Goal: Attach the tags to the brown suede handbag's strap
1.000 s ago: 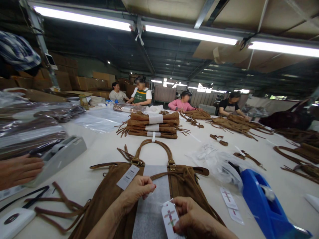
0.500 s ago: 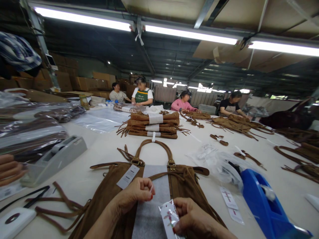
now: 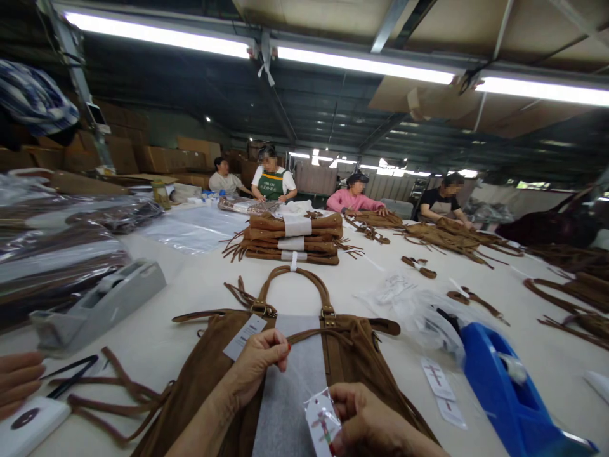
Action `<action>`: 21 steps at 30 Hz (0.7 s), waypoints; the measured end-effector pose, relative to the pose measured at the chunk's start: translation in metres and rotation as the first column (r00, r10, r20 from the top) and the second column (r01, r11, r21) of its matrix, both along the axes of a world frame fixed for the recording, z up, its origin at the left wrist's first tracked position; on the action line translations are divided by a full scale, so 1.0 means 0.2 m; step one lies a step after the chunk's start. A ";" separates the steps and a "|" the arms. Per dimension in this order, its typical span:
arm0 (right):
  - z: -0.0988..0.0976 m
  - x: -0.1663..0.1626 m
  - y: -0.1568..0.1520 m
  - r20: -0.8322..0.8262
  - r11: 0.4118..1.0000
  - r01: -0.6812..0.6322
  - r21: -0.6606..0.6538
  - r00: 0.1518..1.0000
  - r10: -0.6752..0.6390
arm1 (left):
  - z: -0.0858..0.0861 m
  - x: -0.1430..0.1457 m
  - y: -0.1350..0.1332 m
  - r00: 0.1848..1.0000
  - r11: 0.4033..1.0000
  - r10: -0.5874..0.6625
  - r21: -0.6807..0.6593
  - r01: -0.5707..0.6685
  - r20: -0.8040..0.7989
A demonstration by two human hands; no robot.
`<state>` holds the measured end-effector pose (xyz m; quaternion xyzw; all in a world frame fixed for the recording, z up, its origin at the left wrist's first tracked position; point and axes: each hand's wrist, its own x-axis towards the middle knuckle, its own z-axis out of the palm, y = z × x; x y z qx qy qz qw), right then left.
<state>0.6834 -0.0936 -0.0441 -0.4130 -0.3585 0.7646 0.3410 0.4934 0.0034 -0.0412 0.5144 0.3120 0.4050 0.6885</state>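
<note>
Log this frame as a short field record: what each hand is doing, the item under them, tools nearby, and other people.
left hand: left hand pinched shut near the white hang tag, over the brown suede bag
right hand: right hand holds a small tag in a clear sleeve
bag: flat on the table, grey sheet on its middle, handle up
tools: blue tape dispenser right, grey tape dispenser left
stack: folded brown bags
others: co-worker's fingers at left edge; four people seated at far end
</note>
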 end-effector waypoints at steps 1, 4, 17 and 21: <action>0.00 0.00 0.00 0.010 1.000 0.003 -0.005 1.000 -0.003 | 0.00 0.00 0.00 0.999 0.999 0.006 -0.041 -0.004 0.042; 0.01 -0.02 0.00 0.059 1.000 -0.003 -0.017 0.998 0.004 | -0.02 0.02 0.00 0.987 0.990 0.049 -0.135 -0.029 0.151; 0.29 -0.10 0.12 0.829 0.820 -0.426 0.384 0.550 -0.102 | 0.02 0.04 -0.05 0.999 0.999 0.035 0.014 -0.035 0.020; 0.24 -0.24 0.24 0.577 0.831 -0.147 0.536 0.783 -0.233 | 0.02 0.04 -0.04 0.996 1.000 0.003 -0.012 -0.001 0.093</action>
